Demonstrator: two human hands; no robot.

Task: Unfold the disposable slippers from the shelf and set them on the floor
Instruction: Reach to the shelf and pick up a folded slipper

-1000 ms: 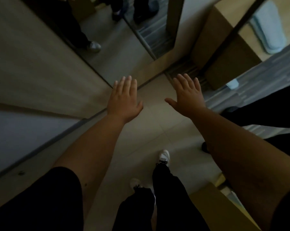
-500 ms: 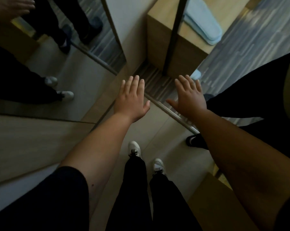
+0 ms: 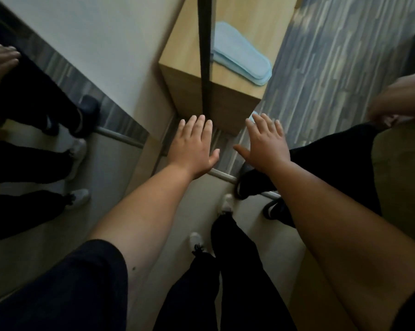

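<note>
Flat, folded light blue disposable slippers (image 3: 241,57) lie stacked on top of a wooden shelf unit (image 3: 230,101) ahead of me. A dark vertical post (image 3: 204,48) crosses in front of the shelf and hides the slippers' left edge. My left hand (image 3: 193,145) and my right hand (image 3: 265,143) are stretched out palm down with straight fingers, side by side below the shelf's near corner. Both hold nothing and are well short of the slippers.
A mirror panel (image 3: 46,151) on the left reflects legs and white shoes. Another person's dark legs and shoes (image 3: 254,182) stand close on the right, with their hand (image 3: 397,101) at the right edge. Striped grey carpet (image 3: 333,56) lies beyond a metal threshold strip (image 3: 222,175); my own white shoes (image 3: 226,204) are on pale tiles.
The view has swung right and forward, bringing the shelf and slippers closer to centre. Both hands stay flat and empty, now nearer the shelf's corner.
</note>
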